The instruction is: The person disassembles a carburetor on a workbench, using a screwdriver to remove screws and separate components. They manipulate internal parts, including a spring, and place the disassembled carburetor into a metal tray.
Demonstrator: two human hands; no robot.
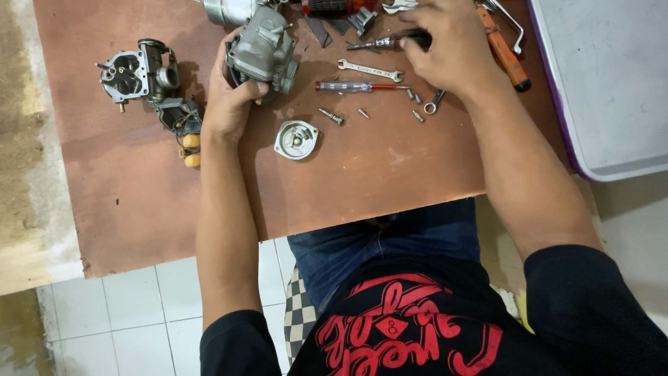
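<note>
My left hand (226,104) grips a grey metal carburetor body (263,47) and holds it upright on the brown wooden board (348,174). My right hand (449,45) reaches to the far side of the board and closes on a small dark-handled tool (386,42). Between the hands lie a small open-end wrench (370,69), a screwdriver with a clear handle and red shaft (355,87), and several loose screws (332,116). A round metal cover (296,139) lies just right of my left wrist.
A second carburetor part (139,73) with yellow-tipped pieces (191,150) sits at the left. An orange-handled tool (506,52) lies by my right wrist. A grey tray with a purple rim (605,83) stands at the right. White floor tiles (132,306) show below the board.
</note>
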